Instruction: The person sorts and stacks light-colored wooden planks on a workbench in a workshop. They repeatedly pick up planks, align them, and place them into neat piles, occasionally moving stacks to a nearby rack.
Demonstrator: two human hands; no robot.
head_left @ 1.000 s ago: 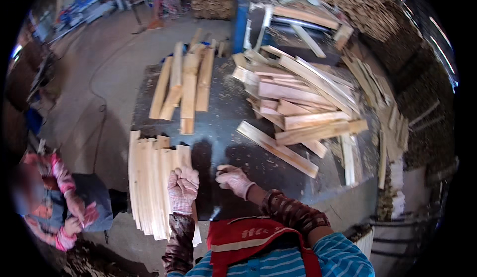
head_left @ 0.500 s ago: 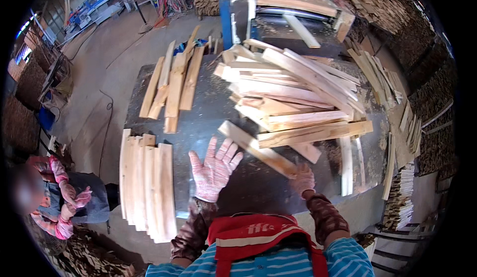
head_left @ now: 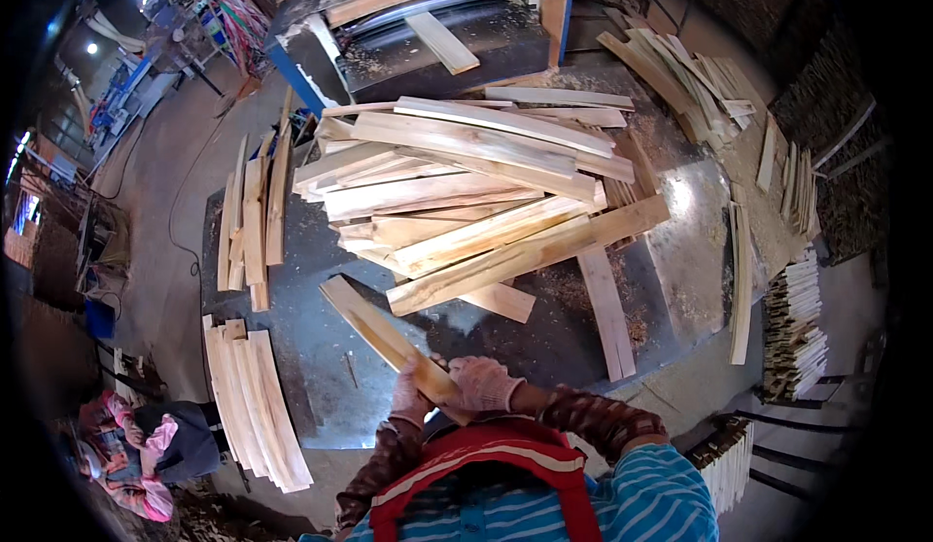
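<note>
A wooden board slants in front of me, its near end close to my red apron. My left hand, in a pale knitted glove, grips the board along its left side near that end. My gloved right hand is closed on the opposite edge, its fingertips partly hidden. Beyond the board's far end lies a big loose pile of boards on the dark metal table. To the left, a neat row of boards lies side by side at the table's near left corner.
Several longer boards lie at the table's far left. A planing machine with a board on its bed stands behind the pile. At the lower left is a co-worker with pink sleeves. Stacked wood stands at right.
My right hand has drawn the board nearer and leftward. My left hand, spread and empty before, has closed on it. The whole view has turned and shifted.
</note>
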